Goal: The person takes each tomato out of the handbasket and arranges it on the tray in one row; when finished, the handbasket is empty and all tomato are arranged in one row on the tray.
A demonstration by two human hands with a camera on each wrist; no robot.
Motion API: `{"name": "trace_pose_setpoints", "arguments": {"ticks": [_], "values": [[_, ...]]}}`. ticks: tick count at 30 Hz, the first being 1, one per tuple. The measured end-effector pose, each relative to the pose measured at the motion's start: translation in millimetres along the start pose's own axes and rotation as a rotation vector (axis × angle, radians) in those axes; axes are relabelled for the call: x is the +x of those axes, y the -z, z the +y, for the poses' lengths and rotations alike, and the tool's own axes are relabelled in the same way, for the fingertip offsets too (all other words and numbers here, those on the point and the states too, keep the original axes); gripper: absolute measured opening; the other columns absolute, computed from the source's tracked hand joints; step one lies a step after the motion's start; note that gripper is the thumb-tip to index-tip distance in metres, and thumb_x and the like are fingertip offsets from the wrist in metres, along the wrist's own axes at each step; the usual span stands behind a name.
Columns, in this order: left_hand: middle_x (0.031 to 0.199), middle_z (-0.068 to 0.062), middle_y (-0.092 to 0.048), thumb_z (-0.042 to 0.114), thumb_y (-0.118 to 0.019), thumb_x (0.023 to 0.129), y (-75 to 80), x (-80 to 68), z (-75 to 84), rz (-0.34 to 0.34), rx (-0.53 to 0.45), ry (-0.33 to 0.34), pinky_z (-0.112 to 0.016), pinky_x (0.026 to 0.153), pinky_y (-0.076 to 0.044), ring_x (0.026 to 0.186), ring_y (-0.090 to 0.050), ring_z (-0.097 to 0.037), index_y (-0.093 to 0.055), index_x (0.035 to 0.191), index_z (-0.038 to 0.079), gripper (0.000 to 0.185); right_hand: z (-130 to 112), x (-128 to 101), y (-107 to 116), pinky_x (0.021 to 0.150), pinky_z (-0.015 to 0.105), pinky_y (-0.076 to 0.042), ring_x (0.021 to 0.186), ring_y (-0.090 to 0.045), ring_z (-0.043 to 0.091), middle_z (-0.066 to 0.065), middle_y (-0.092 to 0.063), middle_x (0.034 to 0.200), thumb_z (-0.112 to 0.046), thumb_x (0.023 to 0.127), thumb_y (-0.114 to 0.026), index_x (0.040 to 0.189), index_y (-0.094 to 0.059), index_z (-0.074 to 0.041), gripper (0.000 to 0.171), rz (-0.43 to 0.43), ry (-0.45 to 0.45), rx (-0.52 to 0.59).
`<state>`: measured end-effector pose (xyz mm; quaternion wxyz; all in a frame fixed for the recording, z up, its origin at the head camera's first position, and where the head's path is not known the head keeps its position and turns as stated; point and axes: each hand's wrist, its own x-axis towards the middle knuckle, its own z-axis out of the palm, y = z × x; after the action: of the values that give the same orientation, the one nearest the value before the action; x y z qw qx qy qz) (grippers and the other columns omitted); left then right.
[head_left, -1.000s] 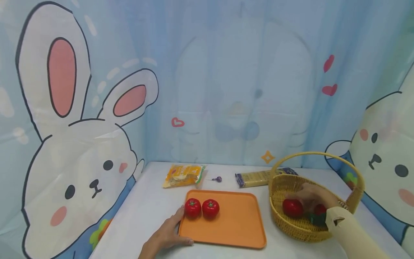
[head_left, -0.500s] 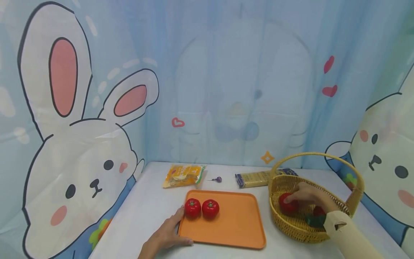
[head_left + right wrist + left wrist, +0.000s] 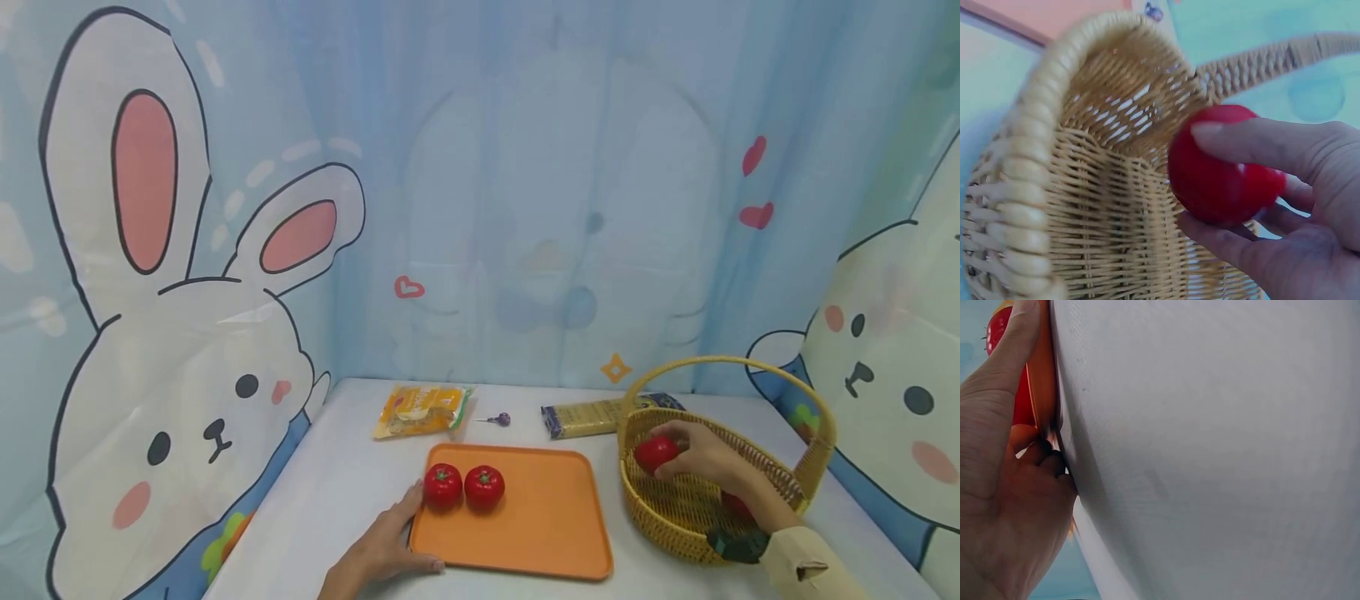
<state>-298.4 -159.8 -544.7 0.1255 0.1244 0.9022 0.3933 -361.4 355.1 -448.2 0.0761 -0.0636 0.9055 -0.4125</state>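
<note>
- Left hand (image 3: pixel 382 550): rests on the table (image 3: pixel 337 492), fingers relaxed, thumb pressed along the near-left edge of the orange tray (image 3: pixel 525 533).
- Tray contents: two red tomatoes (image 3: pixel 463 487), side by side at its far-left corner.
- Right hand (image 3: pixel 701 454): fingers curled round a third tomato (image 3: pixel 1222 165), held above the wicker basket (image 3: pixel 667 525) interior.
- Handling judgement: tomato appears smooth, round, light, likely slippery; grip across its widest part, fingers opposing thumb.

Cream sleeve (image 3: pixel 806 562), dark wristband (image 3: pixel 738 546)
</note>
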Motion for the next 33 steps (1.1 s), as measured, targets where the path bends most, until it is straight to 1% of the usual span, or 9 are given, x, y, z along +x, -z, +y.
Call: {"name": "trace_pose_setpoints", "arguments": {"ticks": [2,5,8,12,17,19,23,27,33], "values": [[0.166,-0.013,-0.025,0.054,-0.090,0.068,0.4,-0.6,-1.4,0.002,-0.002,0.000,-0.066,0.117,-0.026,0.150,-0.024,-0.041,-0.020,0.162,0.011,0.124,-4.8,-3.1,-3.7,0.078,0.044,-0.061,0.101,-0.066,0.031,0.029,-0.060,0.125,-0.003,0.075,-0.085,0.142,-0.047,0.010,0.078,0.004,0.013,0.021],[0.166,-0.013,-0.026,0.055,-0.089,0.068,-0.3,-0.4,-2.1,0.005,-0.002,0.000,-0.065,0.117,-0.026,0.150,-0.024,-0.041,-0.020,0.162,0.012,0.125,-12.8,-7.7,-6.2,0.077,0.043,-0.062,0.099,-0.066,0.031,0.029,-0.061,0.123,0.000,0.074,-0.084,0.143,-0.046,0.010,0.079,0.016,0.044,0.033],[0.166,-0.014,-0.025,0.054,-0.090,0.068,-0.5,-1.5,-1.5,0.004,-0.006,-0.004,-0.065,0.118,-0.026,0.151,-0.023,-0.042,-0.020,0.162,0.011,0.125,-21.5,-13.5,-8.5,0.080,0.043,-0.062,0.103,-0.065,0.033,0.027,-0.061,0.124,-0.009,0.073,-0.090,0.142,-0.047,0.007,0.082,0.046,0.090,0.021],[0.166,-0.015,-0.024,0.051,-0.091,0.069,0.6,-3.9,-1.2,0.002,-0.009,-0.009,-0.066,0.118,-0.025,0.150,-0.023,-0.043,-0.020,0.162,0.010,0.125,-33.0,-23.9,-13.4,0.085,0.044,-0.062,0.112,-0.062,0.042,0.028,-0.059,0.130,-0.018,0.070,-0.094,0.140,-0.049,0.005,0.086,0.094,0.197,-0.013],[0.166,-0.015,-0.024,0.052,-0.091,0.068,2.3,-3.7,-0.8,0.000,-0.009,-0.008,-0.065,0.118,-0.024,0.151,-0.023,-0.043,-0.020,0.162,0.010,0.126,-47.2,-35.3,-25.5,0.085,0.044,-0.062,0.117,-0.059,0.047,0.028,-0.058,0.130,-0.002,0.072,-0.090,0.137,-0.051,0.003,0.076,0.103,0.335,0.030],[0.166,-0.015,-0.024,0.053,-0.090,0.068,2.4,-2.5,-0.9,-0.001,-0.007,-0.009,-0.066,0.118,-0.024,0.150,-0.023,-0.043,-0.019,0.162,0.010,0.126,-53.5,-37.9,-32.6,0.084,0.044,-0.062,0.118,-0.058,0.047,0.027,-0.058,0.131,0.003,0.071,-0.088,0.137,-0.051,0.002,0.076,0.096,0.364,0.049],[0.166,-0.014,-0.024,0.055,-0.090,0.067,1.9,-1.0,-2.1,0.002,-0.003,-0.006,-0.066,0.118,-0.024,0.150,-0.023,-0.042,-0.019,0.163,0.012,0.126,-64.9,-38.1,-52.2,0.085,0.044,-0.062,0.119,-0.058,0.045,0.024,-0.059,0.132,-0.002,0.069,-0.091,0.139,-0.053,-0.003,0.079,0.091,0.355,0.067],[0.167,-0.014,-0.023,0.055,-0.090,0.067,1.5,-1.2,-3.3,0.005,0.000,-0.010,-0.066,0.118,-0.023,0.151,-0.023,-0.042,-0.019,0.163,0.011,0.127,-71.5,-32.3,-76.0,0.087,0.048,-0.061,0.118,-0.060,0.045,0.024,-0.060,0.132,-0.005,0.067,-0.093,0.138,-0.057,-0.006,0.080,0.088,0.339,0.093],[0.167,-0.013,-0.023,0.056,-0.090,0.066,0.8,-1.3,-1.9,0.004,-0.003,-0.002,-0.065,0.119,-0.022,0.152,-0.021,-0.040,-0.019,0.163,0.013,0.127,-78.6,-19.3,-115.0,0.095,0.056,-0.056,0.118,-0.059,0.040,0.019,-0.061,0.131,0.004,0.065,-0.090,0.134,-0.061,-0.009,0.076,0.119,0.339,0.073]]}}
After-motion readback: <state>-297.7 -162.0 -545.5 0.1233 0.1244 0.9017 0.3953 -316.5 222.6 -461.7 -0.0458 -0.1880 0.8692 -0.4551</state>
